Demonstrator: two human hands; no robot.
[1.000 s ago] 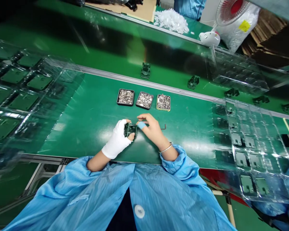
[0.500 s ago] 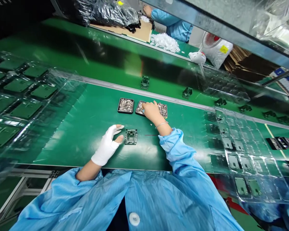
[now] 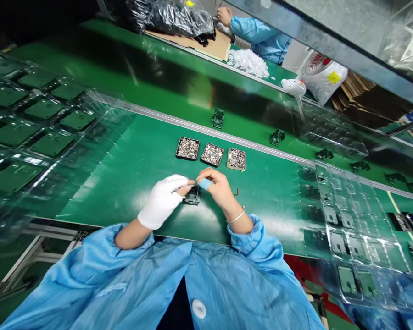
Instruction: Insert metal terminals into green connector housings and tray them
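My left hand [image 3: 163,200], in a white glove with bare fingertips, is pinched closed above a small green circuit-board assembly [image 3: 192,197]. Fingertip to fingertip with it, my right hand [image 3: 218,187] is closed too, a blue wrap around one finger. Whatever lies between the fingers is too small to make out. The hands partly cover the assembly, which rests on the green mat. Beyond them stand three small black trays of tiny metal parts: a left tray [image 3: 187,148], a middle tray [image 3: 212,154] and a right tray [image 3: 236,159].
A thin bent piece [image 3: 237,191] lies right of my right hand. Clear plastic trays with green boards [image 3: 43,109] fill the left; another clear tray [image 3: 353,229] is at right. More assemblies [image 3: 218,118] sit beyond the metal rail [image 3: 158,118]. A co-worker's sleeve [image 3: 254,31] shows behind.
My right hand has come back from the trays of metal parts to the board assembly. My left hand has moved in over the assembly and its fingers have closed.
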